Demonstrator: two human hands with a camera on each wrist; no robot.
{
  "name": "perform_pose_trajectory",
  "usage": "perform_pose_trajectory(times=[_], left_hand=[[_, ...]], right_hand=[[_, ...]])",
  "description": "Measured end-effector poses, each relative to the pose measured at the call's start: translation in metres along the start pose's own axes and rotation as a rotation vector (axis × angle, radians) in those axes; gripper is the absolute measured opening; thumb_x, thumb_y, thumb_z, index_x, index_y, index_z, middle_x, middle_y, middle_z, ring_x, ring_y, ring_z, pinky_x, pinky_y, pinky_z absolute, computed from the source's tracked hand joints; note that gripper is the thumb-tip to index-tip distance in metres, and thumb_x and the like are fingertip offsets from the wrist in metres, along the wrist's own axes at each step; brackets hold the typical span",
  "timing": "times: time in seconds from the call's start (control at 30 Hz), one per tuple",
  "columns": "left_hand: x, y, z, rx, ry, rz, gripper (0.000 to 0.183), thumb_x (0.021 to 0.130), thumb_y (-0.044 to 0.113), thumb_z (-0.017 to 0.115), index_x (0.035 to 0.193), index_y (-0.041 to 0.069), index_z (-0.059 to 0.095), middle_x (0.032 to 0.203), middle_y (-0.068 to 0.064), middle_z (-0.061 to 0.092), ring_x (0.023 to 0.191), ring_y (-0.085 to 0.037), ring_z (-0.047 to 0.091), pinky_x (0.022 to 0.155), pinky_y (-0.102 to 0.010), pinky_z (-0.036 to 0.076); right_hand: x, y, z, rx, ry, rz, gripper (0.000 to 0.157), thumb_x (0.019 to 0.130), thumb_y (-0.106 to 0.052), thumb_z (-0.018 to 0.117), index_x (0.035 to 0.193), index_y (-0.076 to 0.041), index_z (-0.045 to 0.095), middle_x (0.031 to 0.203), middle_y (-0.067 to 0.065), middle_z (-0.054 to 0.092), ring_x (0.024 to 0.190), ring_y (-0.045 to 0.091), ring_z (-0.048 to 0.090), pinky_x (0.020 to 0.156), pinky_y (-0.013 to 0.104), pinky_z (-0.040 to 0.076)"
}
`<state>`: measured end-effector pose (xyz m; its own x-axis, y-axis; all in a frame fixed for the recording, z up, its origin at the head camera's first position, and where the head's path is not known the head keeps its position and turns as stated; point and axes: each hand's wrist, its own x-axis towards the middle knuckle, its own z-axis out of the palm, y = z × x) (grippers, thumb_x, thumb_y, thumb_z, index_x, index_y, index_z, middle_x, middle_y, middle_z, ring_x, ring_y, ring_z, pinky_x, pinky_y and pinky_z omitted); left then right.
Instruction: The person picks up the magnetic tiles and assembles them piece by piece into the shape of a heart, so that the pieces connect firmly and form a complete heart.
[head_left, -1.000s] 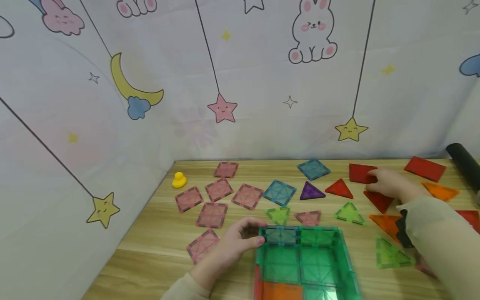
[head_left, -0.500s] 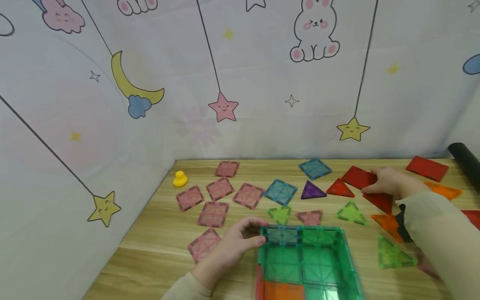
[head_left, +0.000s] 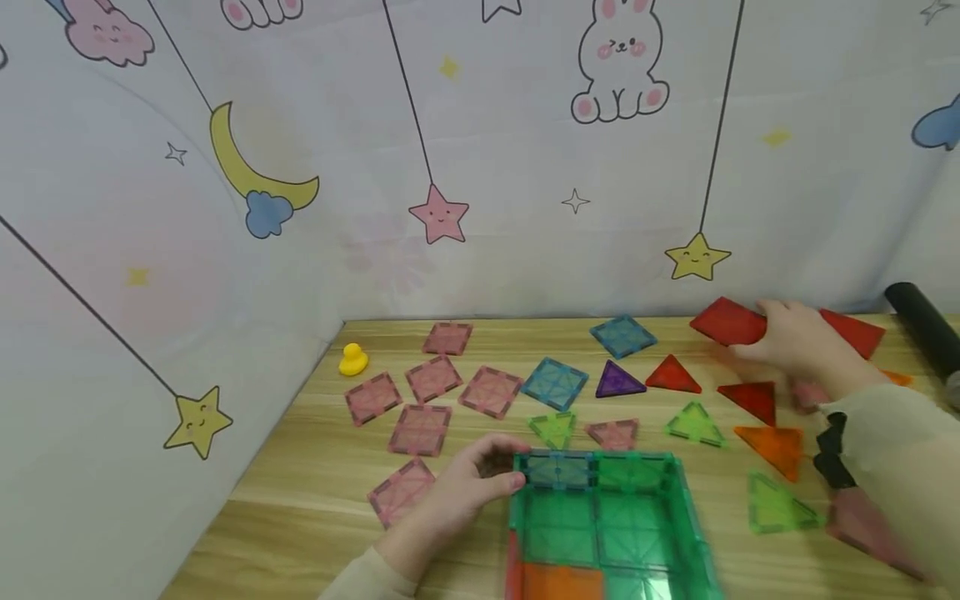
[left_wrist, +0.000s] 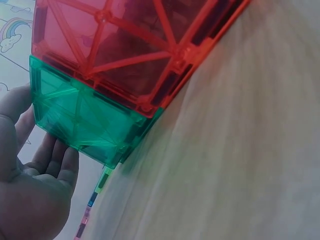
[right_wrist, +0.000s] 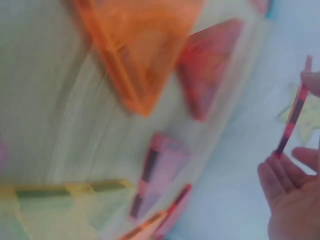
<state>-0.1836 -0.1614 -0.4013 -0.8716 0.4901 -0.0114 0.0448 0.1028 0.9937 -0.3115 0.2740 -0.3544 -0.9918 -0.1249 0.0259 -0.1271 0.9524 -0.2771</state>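
Observation:
An open-topped box of translucent magnetic tiles (head_left: 690, 504) stands at the near middle of the table, mostly green with some blue, orange and red. My left hand (head_left: 468, 486) grips its far left corner, thumb at the inner side. In the left wrist view, fingers of that hand curl at the end of a green tile (left_wrist: 80, 115), beside a red tile (left_wrist: 120, 40). At the back right, my right hand (head_left: 797, 340) pinches a flat red magnetic tile (head_left: 723, 322), raised above the table. The right wrist view shows this tile edge-on between thumb and fingers.
Several pink square tiles (head_left: 422, 430) lie on the left, with a yellow toy duck (head_left: 353, 360) behind. Blue squares (head_left: 554, 384) and a purple triangle (head_left: 619, 381) lie mid-table. Red, green and orange triangles (head_left: 772, 448) spread right. A black cylinder (head_left: 922, 325) lies far right.
My right hand has slid the red tile and then lifted it up off the table, away from the red triangle. My left hand stays at the box corner.

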Motion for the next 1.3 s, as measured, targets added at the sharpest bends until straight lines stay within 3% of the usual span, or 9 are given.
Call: perform_pose_trajectory(times=[0.23, 0.4, 0.6, 0.7, 0.8, 0.93, 1.07, 1.17, 1.3], left_hand=[[-0.008, 0.016, -0.005, 0.060, 0.016, -0.028, 0.039, 0.091, 0.015, 0.062, 0.125, 0.000, 0.052, 0.120, -0.010, 0.053, 0.111, -0.026, 0.050, 0.092, -0.034, 0.042], [-0.010, 0.053, -0.003, 0.118, 0.005, 0.020, 0.038, 0.092, 0.014, 0.061, 0.127, 0.004, 0.050, 0.122, -0.012, 0.054, 0.113, -0.027, 0.050, 0.095, -0.037, 0.041], [0.003, 0.093, 0.021, 0.050, -0.073, 0.017, 0.037, 0.094, 0.017, 0.058, 0.129, 0.006, 0.049, 0.112, -0.012, 0.057, 0.099, -0.022, 0.058, 0.086, -0.036, 0.048], [0.008, 0.097, 0.034, -0.011, -0.061, -0.002, 0.030, 0.093, 0.012, 0.059, 0.121, 0.001, 0.053, 0.101, -0.009, 0.060, 0.085, -0.018, 0.061, 0.079, -0.035, 0.051], [0.009, 0.095, 0.043, -0.060, -0.032, -0.008, 0.018, 0.091, 0.004, 0.060, 0.108, -0.003, 0.057, 0.091, -0.008, 0.061, 0.072, -0.016, 0.061, 0.071, -0.032, 0.053], [0.005, 0.092, 0.049, -0.068, -0.034, -0.003, 0.011, 0.089, 0.001, 0.061, 0.097, -0.006, 0.058, 0.082, -0.004, 0.061, 0.066, -0.013, 0.060, 0.066, -0.026, 0.051], [-0.001, 0.093, 0.054, -0.014, -0.110, 0.051, 0.011, 0.087, 0.000, 0.062, 0.095, -0.007, 0.058, 0.082, -0.005, 0.062, 0.070, -0.010, 0.060, 0.067, -0.023, 0.050], [-0.004, 0.094, 0.057, 0.024, -0.210, 0.099, 0.010, 0.088, -0.001, 0.062, 0.095, -0.007, 0.058, 0.086, -0.010, 0.062, 0.075, -0.007, 0.060, 0.070, -0.024, 0.050], [-0.006, 0.093, 0.061, 0.028, -0.340, 0.091, 0.010, 0.087, -0.003, 0.062, 0.095, -0.006, 0.057, 0.090, -0.015, 0.062, 0.080, -0.004, 0.061, 0.073, -0.024, 0.051]], right_hand=[[-0.037, -0.053, -0.011, 0.061, 0.054, -0.226, 0.092, 0.076, -0.044, 0.074, 0.136, 0.013, 0.034, 0.126, 0.033, 0.039, 0.107, 0.044, 0.043, 0.084, 0.060, 0.041], [-0.081, -0.095, -0.012, 0.079, 0.188, -0.477, 0.082, 0.069, -0.034, 0.082, 0.132, 0.004, 0.046, 0.120, 0.020, 0.050, 0.099, 0.030, 0.052, 0.074, 0.045, 0.051], [-0.125, -0.133, -0.006, 0.103, 0.287, -0.806, 0.080, 0.069, -0.044, 0.080, 0.133, -0.007, 0.048, 0.123, 0.005, 0.050, 0.102, 0.017, 0.051, 0.071, 0.034, 0.053], [-0.137, -0.145, 0.000, 0.149, 0.299, -0.930, 0.078, 0.075, -0.050, 0.074, 0.135, -0.008, 0.046, 0.126, 0.004, 0.047, 0.106, 0.015, 0.048, 0.080, 0.024, 0.049], [-0.146, -0.150, 0.006, 0.203, 0.281, -0.984, 0.079, 0.076, -0.047, 0.074, 0.137, -0.006, 0.043, 0.129, 0.006, 0.044, 0.109, 0.014, 0.045, 0.084, 0.017, 0.044], [-0.155, -0.147, 0.009, 0.404, 0.070, -0.883, 0.072, 0.081, -0.032, 0.074, 0.139, -0.007, 0.040, 0.128, 0.007, 0.045, 0.104, 0.010, 0.050, 0.079, 0.021, 0.048], [-0.159, -0.138, 0.007, 0.784, -0.262, -0.559, 0.045, 0.091, -0.015, 0.062, 0.133, -0.005, 0.047, 0.117, 0.011, 0.055, 0.092, 0.012, 0.059, 0.072, 0.030, 0.052], [-0.161, -0.131, 0.006, 0.947, -0.391, -0.391, 0.027, 0.095, -0.013, 0.055, 0.120, -0.003, 0.055, 0.106, 0.013, 0.060, 0.088, 0.017, 0.060, 0.070, 0.032, 0.053], [-0.165, -0.125, 0.011, 0.989, -0.480, -0.424, 0.015, 0.095, -0.008, 0.055, 0.108, -0.004, 0.058, 0.099, 0.010, 0.062, 0.085, 0.018, 0.059, 0.072, 0.028, 0.051]])
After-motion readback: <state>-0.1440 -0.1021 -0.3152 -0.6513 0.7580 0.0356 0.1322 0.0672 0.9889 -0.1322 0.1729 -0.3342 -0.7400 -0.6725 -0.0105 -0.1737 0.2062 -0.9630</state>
